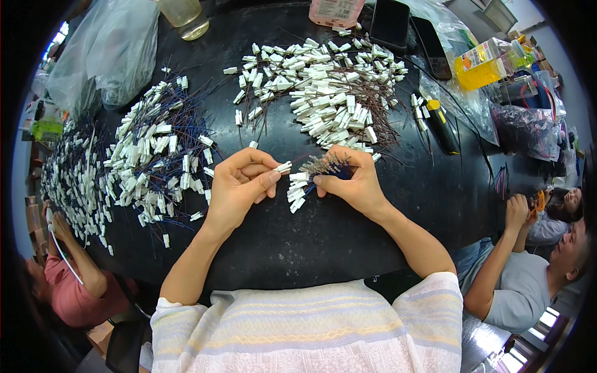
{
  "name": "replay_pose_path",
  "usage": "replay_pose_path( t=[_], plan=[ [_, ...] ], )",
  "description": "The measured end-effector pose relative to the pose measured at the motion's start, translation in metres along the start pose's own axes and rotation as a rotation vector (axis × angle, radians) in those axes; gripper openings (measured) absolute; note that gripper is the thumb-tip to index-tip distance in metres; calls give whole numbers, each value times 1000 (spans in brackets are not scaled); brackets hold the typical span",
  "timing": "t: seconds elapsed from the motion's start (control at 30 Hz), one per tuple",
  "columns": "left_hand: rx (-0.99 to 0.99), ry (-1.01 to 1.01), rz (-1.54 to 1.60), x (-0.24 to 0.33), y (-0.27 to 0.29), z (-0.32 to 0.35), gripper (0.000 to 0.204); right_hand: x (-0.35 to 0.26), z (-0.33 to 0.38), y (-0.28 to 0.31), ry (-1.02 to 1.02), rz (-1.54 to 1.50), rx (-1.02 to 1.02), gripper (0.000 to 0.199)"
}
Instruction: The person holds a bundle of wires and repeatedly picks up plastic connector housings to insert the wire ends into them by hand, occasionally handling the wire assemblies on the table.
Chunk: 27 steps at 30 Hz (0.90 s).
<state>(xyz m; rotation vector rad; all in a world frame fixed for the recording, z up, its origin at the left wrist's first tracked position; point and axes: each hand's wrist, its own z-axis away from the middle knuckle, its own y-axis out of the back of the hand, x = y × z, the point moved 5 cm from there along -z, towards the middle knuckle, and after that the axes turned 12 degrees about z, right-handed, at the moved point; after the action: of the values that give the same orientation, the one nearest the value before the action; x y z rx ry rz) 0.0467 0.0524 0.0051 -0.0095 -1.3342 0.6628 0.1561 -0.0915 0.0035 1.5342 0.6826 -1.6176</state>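
Observation:
My left hand (244, 180) pinches a small white plastic connector (283, 167) between thumb and forefinger; a thin dark wire seems to run from it toward the right. Close beside it, my right hand (356, 183) is closed round a bundle of blue wires (339, 171). Bare metal terminals stick up from the top of that bundle, and several white connectors (298, 186) hang at its left end. Beyond my hands lies a heap of white connectors with brown wires (329, 93). To the left spreads another heap of white connectors with blue wires (158, 149).
A box cutter (443, 127) lies right of the brown-wired heap. Two phones (390, 25), a yellow drink bottle (480, 67) and a plastic cup (185, 18) stand along the far side. Plastic bags (118, 56) lie far left. Co-workers sit at both sides, one holding orange-handled pliers (538, 202).

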Motion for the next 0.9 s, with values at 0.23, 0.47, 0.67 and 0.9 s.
replay_pose_path(
  t=[0.23,0.47,0.67,0.9],
  plan=[
    [-89,62,104,-7,-1,-1,11,1,0,-1,-10,31,-14,8],
    [-93,1,-78,0,-10,3,9,-2,0,-2,8,5,-11,7],
    [-110,-103,-143,-3,-9,4,9,2,1,2,15,-28,34,8],
    [-95,-169,-350,-2,-5,4,7,1,2,-3,30,73,-34,8]
  ],
)
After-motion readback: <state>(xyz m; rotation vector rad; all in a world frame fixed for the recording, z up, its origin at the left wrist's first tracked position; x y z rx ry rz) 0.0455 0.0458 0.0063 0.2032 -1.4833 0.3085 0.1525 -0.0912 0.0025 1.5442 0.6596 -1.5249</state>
